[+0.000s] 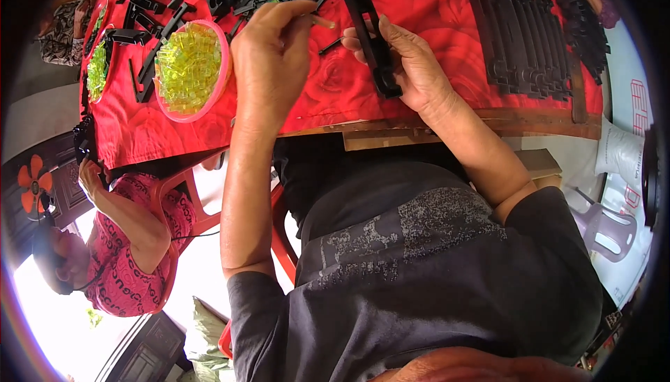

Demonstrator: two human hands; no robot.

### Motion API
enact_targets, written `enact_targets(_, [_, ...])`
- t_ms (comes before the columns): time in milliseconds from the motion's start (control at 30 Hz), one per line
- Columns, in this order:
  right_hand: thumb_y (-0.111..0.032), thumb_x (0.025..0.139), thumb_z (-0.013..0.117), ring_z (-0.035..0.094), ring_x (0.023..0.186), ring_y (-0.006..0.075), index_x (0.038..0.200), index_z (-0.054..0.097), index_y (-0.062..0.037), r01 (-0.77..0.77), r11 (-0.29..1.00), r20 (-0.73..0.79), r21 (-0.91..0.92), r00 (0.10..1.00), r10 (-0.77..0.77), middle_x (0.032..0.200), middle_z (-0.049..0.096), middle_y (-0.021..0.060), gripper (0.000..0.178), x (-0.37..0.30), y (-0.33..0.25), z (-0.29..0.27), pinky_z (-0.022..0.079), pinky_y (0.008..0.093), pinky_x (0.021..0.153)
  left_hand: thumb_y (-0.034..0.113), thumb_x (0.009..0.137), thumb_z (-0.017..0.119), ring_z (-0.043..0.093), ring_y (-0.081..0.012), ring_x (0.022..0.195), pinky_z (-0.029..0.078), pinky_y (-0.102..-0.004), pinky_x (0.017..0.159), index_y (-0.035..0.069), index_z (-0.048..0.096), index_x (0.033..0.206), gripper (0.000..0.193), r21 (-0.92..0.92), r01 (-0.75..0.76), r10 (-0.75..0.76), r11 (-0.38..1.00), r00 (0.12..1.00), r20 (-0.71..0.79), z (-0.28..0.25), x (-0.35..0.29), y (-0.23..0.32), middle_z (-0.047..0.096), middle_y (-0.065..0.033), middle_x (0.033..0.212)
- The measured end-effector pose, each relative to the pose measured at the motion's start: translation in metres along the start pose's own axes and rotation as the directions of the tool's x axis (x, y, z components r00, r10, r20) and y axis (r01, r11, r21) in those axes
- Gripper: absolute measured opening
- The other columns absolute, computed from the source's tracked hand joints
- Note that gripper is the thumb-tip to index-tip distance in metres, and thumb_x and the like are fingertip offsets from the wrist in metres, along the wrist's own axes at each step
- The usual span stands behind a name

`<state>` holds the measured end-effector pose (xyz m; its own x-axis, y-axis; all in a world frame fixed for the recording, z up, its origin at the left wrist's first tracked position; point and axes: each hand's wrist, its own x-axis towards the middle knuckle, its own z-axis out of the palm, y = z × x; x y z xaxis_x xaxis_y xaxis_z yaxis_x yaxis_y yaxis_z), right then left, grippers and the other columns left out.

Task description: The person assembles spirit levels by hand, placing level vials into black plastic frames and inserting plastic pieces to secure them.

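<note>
the right hand holds a black bar

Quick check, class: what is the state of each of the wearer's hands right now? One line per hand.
Left hand: closed, pinching a small translucent yellowish piece.
Right hand: closed, holding a long black part.

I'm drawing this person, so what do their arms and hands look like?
The left hand and right hand wear no gloves. Short, plain, dark grey sleeves leave both forearms bare. I see no watch or bracelet on them.
</note>
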<state>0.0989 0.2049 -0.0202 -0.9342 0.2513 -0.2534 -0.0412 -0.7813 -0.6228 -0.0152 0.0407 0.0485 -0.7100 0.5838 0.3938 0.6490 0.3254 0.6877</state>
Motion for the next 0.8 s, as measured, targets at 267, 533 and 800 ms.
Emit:
enact_targets(267, [-0.032,0.105,0.05,0.071,0.101,0.0248,0.119,0.06,0.007,0.023,0.998,-0.012,-0.059,1.0,-0.024,0.106,0.071,0.0174,0.042,-0.004,-0.001,0.005,0.058,0.0339,0.092,0.002,0.086,0.067,0.07,-0.0299,0.072,0.054,-0.0357,0.065,-0.003,0.065,0.09,0.007,-0.137,-0.019,0.02,0.99,1.0,0.011,0.032,0.014,0.02,0.069,-0.0166,0.08])
enact_targets(533, [-0.033,0.106,0.047,0.071,0.101,0.0249,0.116,0.062,0.0074,0.016,0.993,-0.105,-0.116,0.994,-0.028,0.105,0.071,0.0173,0.044,-0.007,-0.001,0.009,0.058,0.0341,0.093,0.006,0.079,0.073,0.064,-0.0316,0.089,0.05,-0.0424,0.077,0.002,0.069,0.086,0.008,0.047,-0.23,0.228,0.972,0.973,0.042,0.045,0.02,0.01,0.066,-0.0106,0.096])
enact_targets(800, [-0.032,0.105,0.051,0.071,0.095,0.0223,0.112,0.063,0.0052,0.035,0.996,-0.036,-0.084,0.999,-0.038,0.101,0.071,0.0148,0.04,-0.006,0.0,0.005,0.058,0.0336,0.087,0.0,0.082,0.067,0.055,-0.0348,0.1,0.044,-0.0447,0.087,0.0,0.069,0.086,0.004,0.09,-0.229,0.214,0.969,0.965,0.153,0.031,0.027,0.028,0.058,-0.0152,0.104])
